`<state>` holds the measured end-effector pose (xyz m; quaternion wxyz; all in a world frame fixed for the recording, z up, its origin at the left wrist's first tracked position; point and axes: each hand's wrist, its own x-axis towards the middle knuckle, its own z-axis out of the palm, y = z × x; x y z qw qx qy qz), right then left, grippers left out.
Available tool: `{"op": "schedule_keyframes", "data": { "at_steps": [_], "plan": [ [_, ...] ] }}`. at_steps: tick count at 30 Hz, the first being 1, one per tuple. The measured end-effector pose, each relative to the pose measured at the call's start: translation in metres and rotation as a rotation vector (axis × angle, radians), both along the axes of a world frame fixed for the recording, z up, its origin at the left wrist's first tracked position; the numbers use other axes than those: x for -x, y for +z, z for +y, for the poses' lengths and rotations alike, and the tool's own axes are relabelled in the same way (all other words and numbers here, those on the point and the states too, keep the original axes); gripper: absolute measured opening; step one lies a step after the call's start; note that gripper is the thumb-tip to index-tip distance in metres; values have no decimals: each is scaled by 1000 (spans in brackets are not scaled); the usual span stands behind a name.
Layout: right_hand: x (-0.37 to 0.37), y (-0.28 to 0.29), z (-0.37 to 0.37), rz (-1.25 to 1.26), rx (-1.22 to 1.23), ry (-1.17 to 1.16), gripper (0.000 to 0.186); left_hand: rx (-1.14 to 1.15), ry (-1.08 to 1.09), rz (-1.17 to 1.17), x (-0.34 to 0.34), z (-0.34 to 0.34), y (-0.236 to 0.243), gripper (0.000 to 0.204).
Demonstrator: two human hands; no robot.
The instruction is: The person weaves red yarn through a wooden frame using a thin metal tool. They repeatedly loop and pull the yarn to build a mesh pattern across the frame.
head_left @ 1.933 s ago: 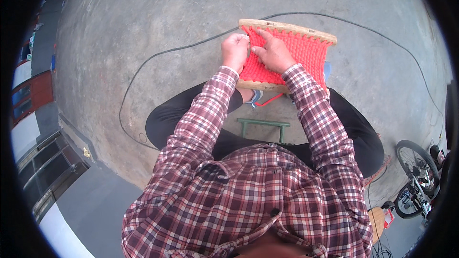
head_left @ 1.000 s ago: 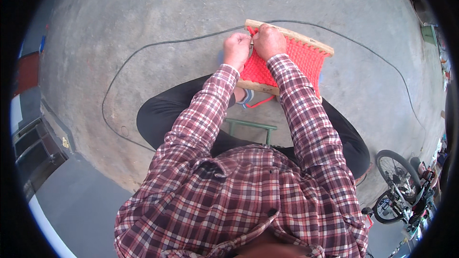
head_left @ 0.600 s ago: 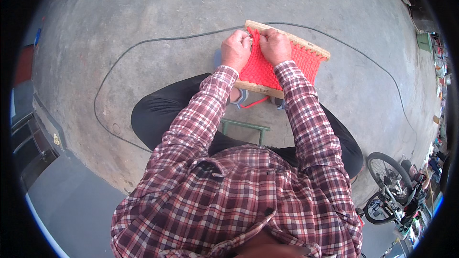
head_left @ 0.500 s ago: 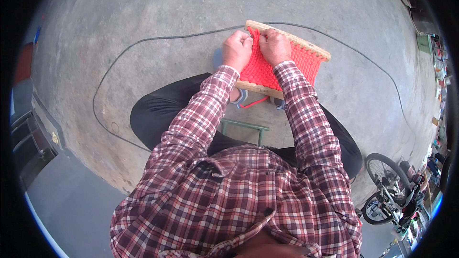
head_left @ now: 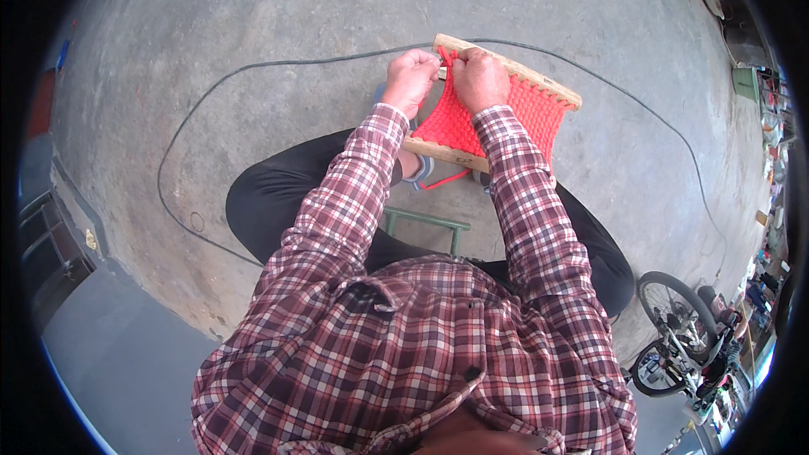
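A woven red cord seat (head_left: 527,122) is strung between two pale wooden bars, the far one (head_left: 552,88) and the near one (head_left: 447,152). My right hand (head_left: 480,80) is closed on the weave by its far left corner, against the far bar. Just left of the seat's edge, my left hand (head_left: 410,82) is closed with fingertips pinched together. A small pale piece (head_left: 442,72) shows between the two hands; what the left fingers hold cannot be made out. A loose red cord end (head_left: 447,179) hangs below the near bar.
My legs in black trousers (head_left: 278,190) spread either side of the seat. A green metal bar (head_left: 425,219) lies between them. A dark cable (head_left: 253,70) curves over the concrete floor. At the right stand a bicycle (head_left: 678,312) and clutter along the wall.
My left hand has shifted slightly left, away from the weave, and a pale piece now shows beside its fingertips. The seat's left edge now curves inward. My right hand stays nearly in place.
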<state>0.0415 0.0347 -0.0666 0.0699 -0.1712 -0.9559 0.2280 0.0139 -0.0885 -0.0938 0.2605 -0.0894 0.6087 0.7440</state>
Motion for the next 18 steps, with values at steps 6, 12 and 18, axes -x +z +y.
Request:
{"op": "schedule_keyframes", "data": {
  "at_steps": [6, 12, 18],
  "plan": [
    [6, 1, -2, -78, -7, -20, 22, 350, 14, 417, 2, 5, -12, 12],
    [1, -8, 3, 30, 104, -15, 21, 205, -1, 199, 2, 3, -6, 15],
    [-3, -8, 16, 123, 279, -8, 22, 192, -5, 209, 0, 5, -7, 18]
  ]
}}
